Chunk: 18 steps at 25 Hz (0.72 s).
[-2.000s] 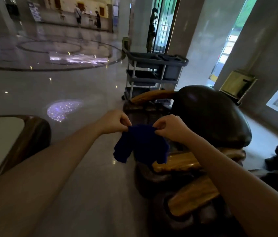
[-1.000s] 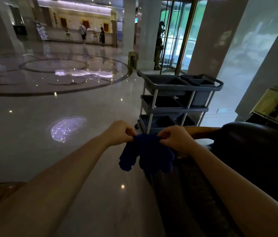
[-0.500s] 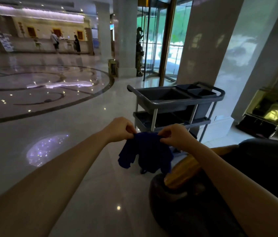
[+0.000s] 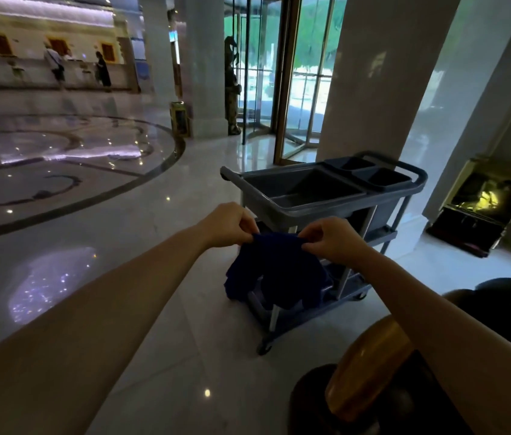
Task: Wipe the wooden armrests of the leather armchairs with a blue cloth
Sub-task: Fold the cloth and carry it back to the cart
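Blue cloth (image 4: 274,271) hangs pinched by its top edge in your left hand (image 4: 229,226) and right hand (image 4: 331,238); your view has swung from armchair to cart (image 4: 326,196), so the armrest (image 4: 370,368) waits unwiped.

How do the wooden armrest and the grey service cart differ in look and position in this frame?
The wooden armrest is glossy golden-brown and rounded; the service cart is matte grey and boxy with tiered trays. The armrest sits near, low at the right, under the right forearm; the cart stands farther off, partly hidden behind the blue cloth. Neither is touched by the cloth.
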Each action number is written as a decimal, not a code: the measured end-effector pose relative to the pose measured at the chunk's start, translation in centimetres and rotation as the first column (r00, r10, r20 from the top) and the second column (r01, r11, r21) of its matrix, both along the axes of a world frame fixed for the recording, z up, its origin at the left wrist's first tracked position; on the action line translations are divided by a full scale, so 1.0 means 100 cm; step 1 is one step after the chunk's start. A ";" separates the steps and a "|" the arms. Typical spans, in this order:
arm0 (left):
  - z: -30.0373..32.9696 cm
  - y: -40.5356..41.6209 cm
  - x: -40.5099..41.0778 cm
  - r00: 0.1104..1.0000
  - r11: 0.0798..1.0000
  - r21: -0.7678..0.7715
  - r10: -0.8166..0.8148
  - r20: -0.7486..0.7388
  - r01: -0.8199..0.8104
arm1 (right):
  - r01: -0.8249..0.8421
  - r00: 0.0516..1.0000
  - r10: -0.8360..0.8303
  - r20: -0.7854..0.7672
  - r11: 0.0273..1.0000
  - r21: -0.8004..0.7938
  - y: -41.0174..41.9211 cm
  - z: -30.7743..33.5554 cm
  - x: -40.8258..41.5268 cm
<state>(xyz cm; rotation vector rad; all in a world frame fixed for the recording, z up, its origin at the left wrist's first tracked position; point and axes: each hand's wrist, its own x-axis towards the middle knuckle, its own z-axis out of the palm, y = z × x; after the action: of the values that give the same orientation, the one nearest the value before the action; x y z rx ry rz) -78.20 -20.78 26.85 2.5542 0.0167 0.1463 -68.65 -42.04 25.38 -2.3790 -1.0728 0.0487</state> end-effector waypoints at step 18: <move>0.016 0.176 0.329 0.939 0.938 0.069 -0.336 -0.072 0.341 | 0.318 0.948 -0.318 0.031 0.948 -0.001 0.159 0.007 0.257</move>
<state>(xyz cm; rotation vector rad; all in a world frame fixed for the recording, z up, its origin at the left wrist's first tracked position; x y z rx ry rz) -45.31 -3.20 28.43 2.5958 -0.4129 -0.0643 -42.97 -26.13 26.06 -2.5353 -0.6897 -0.1004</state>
